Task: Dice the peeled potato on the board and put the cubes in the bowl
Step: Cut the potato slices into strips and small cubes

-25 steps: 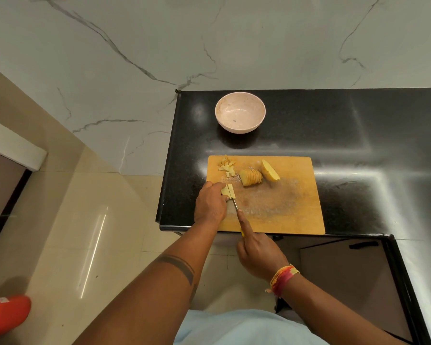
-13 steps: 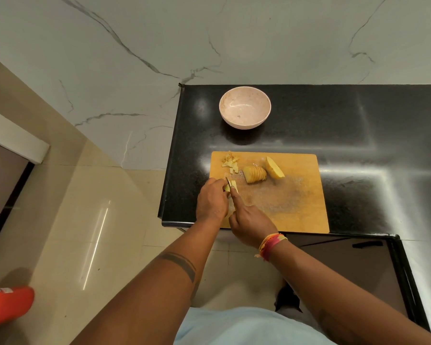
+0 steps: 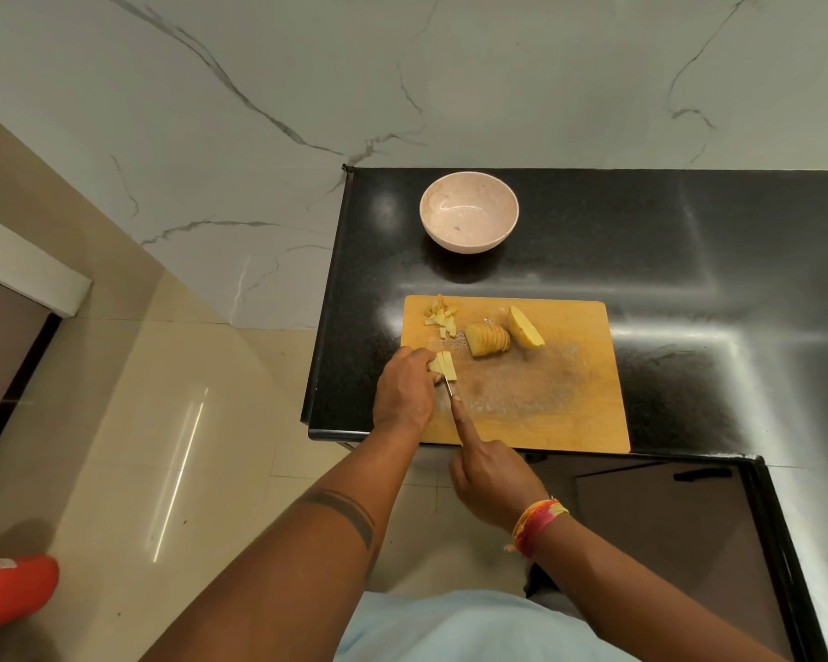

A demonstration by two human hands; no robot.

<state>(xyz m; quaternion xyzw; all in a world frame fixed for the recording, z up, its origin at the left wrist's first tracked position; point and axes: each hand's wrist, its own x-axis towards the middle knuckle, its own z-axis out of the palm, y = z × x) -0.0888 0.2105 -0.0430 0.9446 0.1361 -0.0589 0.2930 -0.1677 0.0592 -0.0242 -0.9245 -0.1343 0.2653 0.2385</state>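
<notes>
Your right hand [image 3: 493, 475] has a closed grip on the knife [image 3: 448, 388], index finger stretched along its spine, though the handle is hidden under your palm. Half a second ago that hand was crowded up against the potato sticks; now it has drawn back toward the near edge of the cutting board [image 3: 546, 403], and more of the thin blade shows. Your left hand [image 3: 405, 391] stays where it was, fingers curled over the small bundle of potato sticks [image 3: 443, 364] at the near left of the board, pinning them down. Whether the blade tip touches the sticks is hard to tell from this angle.

Farther along the board, a loose heap of cubes [image 3: 441, 317] lies at the far left corner. Right of it sits the sliced potato half [image 3: 487, 339], slices leaning together, and just beside that the uncut potato half [image 3: 525, 327].

Beyond the board, on the black counter [image 3: 689, 241], the pink bowl [image 3: 469, 212] stands apart from it, with no cubes in it.
</notes>
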